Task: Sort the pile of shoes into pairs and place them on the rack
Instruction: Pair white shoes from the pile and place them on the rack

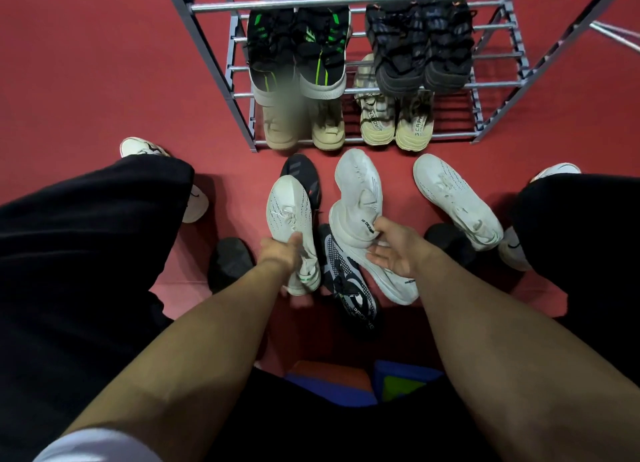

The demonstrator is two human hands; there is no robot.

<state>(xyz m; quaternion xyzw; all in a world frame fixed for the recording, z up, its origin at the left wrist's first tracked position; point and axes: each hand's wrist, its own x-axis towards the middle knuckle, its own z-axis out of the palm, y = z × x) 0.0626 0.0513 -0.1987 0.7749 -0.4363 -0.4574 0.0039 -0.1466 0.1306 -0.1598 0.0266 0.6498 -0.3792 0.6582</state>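
My left hand (pixel 282 252) grips a white knit sneaker (pixel 289 216) by its collar, toe pointing to the rack. My right hand (pixel 394 248) holds the heel collar of a second white sneaker (pixel 360 191), thumb on top, fingers loosely spread below. Under that shoe lies another white shoe (pixel 391 281). A further white sneaker (pixel 453 202) lies alone at the right. Between my hands sits a black-and-white patterned shoe (pixel 349 285), and a black shoe (pixel 301 171) peeks from behind the left sneaker. The metal rack (pixel 239 96) holds black-green, dark grey, beige and cream pairs.
Dark shoes lie on the red floor at the left (pixel 230 262) and right (pixel 446 242) of the pile. My legs in black trousers flank the pile, with my own white shoes (pixel 194 203) showing. A blue stool edge (pixel 329 389) sits beneath me.
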